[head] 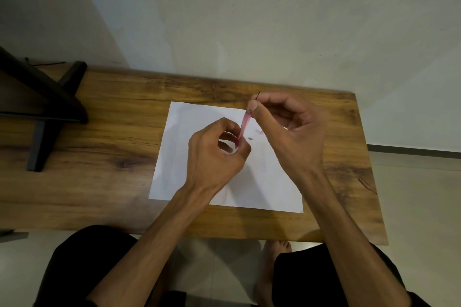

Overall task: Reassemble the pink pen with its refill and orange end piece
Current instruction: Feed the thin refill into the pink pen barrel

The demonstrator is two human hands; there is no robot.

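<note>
My left hand grips the lower end of the translucent pink pen barrel, which tilts up and to the right above the white paper sheet. My right hand pinches a thin dark refill at the barrel's upper end; its tip sticks out above my fingers. On the paper just right of the barrel lie a small dark piece and a small pinkish piece. The orange end piece cannot be told apart in this view.
The paper lies on a wooden table against a pale wall. A black stand occupies the table's left end. My knees and a bare foot show below the near edge.
</note>
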